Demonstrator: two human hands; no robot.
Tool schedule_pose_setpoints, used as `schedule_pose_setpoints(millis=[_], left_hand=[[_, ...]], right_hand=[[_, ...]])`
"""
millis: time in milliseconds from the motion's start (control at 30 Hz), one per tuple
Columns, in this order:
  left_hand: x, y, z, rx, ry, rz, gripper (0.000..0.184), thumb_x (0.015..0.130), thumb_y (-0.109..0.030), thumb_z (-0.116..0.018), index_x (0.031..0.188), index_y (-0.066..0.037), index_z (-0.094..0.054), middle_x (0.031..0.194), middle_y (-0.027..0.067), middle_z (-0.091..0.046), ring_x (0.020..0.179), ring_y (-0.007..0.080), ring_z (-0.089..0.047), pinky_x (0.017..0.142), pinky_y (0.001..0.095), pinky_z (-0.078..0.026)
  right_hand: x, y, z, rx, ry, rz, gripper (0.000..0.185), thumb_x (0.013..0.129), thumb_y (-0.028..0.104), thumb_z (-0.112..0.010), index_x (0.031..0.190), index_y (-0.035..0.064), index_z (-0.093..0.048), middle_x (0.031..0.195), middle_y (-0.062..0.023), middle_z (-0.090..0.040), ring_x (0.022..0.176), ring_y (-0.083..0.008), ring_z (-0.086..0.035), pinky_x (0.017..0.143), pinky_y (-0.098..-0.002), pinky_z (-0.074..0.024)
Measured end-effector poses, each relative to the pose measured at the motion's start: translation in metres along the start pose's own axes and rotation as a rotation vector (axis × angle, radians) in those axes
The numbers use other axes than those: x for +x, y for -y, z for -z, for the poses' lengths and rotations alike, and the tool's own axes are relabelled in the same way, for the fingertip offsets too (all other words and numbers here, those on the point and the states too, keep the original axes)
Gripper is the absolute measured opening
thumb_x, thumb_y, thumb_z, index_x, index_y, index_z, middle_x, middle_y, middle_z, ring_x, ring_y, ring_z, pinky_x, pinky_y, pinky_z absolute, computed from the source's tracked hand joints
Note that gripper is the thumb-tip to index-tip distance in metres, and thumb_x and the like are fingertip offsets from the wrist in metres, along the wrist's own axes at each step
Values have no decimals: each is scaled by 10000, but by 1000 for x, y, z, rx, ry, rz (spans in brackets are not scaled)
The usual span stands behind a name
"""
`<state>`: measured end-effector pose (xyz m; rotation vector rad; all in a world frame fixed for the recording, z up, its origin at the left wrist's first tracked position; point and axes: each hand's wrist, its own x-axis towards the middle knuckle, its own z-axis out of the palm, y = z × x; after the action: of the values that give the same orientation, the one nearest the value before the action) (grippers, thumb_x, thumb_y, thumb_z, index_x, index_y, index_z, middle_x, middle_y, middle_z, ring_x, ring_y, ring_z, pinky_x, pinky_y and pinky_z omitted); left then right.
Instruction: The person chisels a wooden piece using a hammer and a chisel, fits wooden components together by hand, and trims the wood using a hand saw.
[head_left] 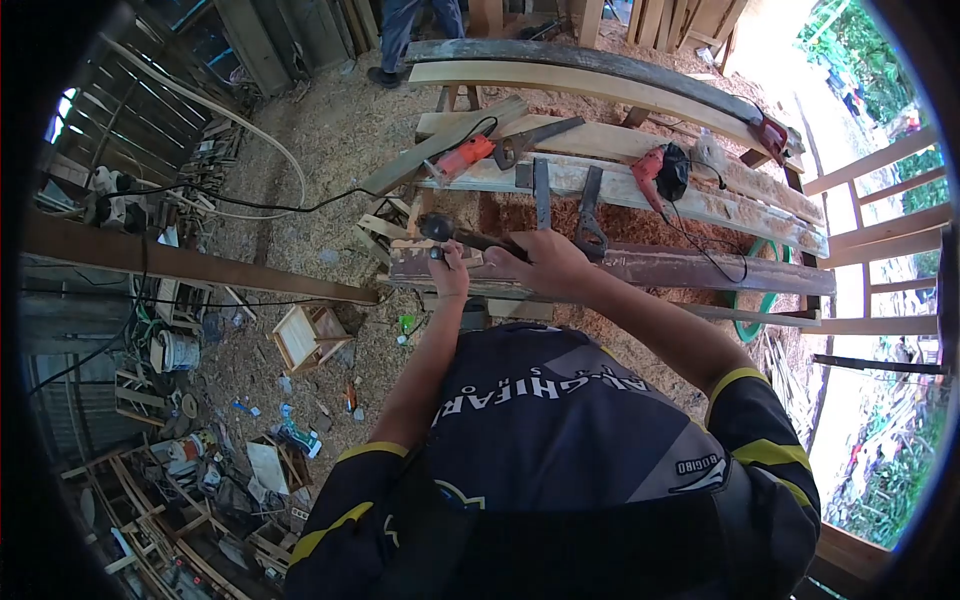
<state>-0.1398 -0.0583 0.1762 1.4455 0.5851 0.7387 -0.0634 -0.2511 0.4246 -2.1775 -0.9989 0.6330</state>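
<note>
Over the near end of a brown wooden beam (680, 268), my right hand (550, 262) is closed round the handle of a hammer, whose dark head (436, 228) points left. My left hand (453, 265) is closed on a small dark tool, just below the hammer head; its working end is hard to make out. Behind my hands, an orange power tool (462, 158) and a handsaw (535, 140) lie on the planks. A dark metal square (542, 195) and another saw (591, 215) rest across the gap beside my right hand.
A second red power tool (652, 178) lies on a pale plank (720, 207). A red tool (770, 136) sits at the far right end. Someone's legs (400, 35) stand behind the planks. A small wooden frame (308, 338) is on the shavings-covered floor; black cables cross the left side.
</note>
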Motion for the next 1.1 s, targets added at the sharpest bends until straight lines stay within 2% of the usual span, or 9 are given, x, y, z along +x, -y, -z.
schedule_pose_setpoints(millis=[200,367,433,500,600,667,800,1033,1100], left_hand=[[3,-11,-5,119,9,-218,326,1051,-266,-465,848,-10,-479,804,46,-513,760,169,-496,748,336,-467],[14,26,4,-227,81,-74,310,1045,-262,-477,852,-21,-460,862,68,-507,817,179,-502,792,306,-444],[12,20,5,-29,71,-193,322,1047,-278,-494,846,-30,-452,871,78,-498,830,187,-500,803,298,-433],[10,15,6,-59,47,-112,334,1047,-301,-510,866,-22,-479,881,93,-519,827,205,-511,803,311,-449],[8,10,7,27,5,-191,388,1052,-364,-499,912,-3,-526,895,112,-558,828,225,-535,802,343,-473],[6,11,9,84,-4,-239,448,1054,-418,-478,942,10,-554,895,124,-582,829,236,-551,799,369,-483],[6,18,1,60,-102,-155,535,1053,-492,-441,944,18,-565,862,137,-588,815,247,-559,787,400,-481],[15,26,17,98,84,-169,525,1070,-465,-440,879,19,-508,846,117,-579,898,243,-630,846,389,-501],[11,30,10,-38,-15,-100,528,1075,-456,-433,903,33,-537,862,125,-602,937,252,-652,862,392,-509]], right_hand=[[8,13,0,-110,77,48,574,990,556,-559,893,9,-706,768,-248,-686,780,-458,-682,741,-531,-529],[14,27,2,-161,143,70,573,992,569,-535,958,32,-731,828,-245,-702,831,-454,-686,780,-533,-534],[22,24,5,-216,203,49,570,992,572,-530,978,40,-733,851,-241,-707,849,-450,-689,785,-532,-534],[32,17,4,-262,290,-25,569,991,577,-524,993,47,-733,871,-236,-712,862,-444,-692,786,-531,-533],[33,21,-3,-208,238,30,558,1001,574,-536,962,43,-703,734,-210,-671,740,-427,-681,700,-516,-524],[35,21,-8,-222,193,79,558,1002,577,-528,972,51,-709,738,-209,-673,747,-423,-684,705,-519,-523],[41,24,-3,-297,283,33,575,1005,598,-504,999,61,-711,766,-213,-679,777,-425,-683,719,-534,-516],[42,36,-5,-301,269,54,578,993,609,-512,1030,66,-706,820,-215,-694,817,-424,-686,734,-532,-518],[41,35,-3,-344,314,36,577,994,609,-511,1039,66,-703,823,-216,-694,819,-425,-686,739,-531,-519]])
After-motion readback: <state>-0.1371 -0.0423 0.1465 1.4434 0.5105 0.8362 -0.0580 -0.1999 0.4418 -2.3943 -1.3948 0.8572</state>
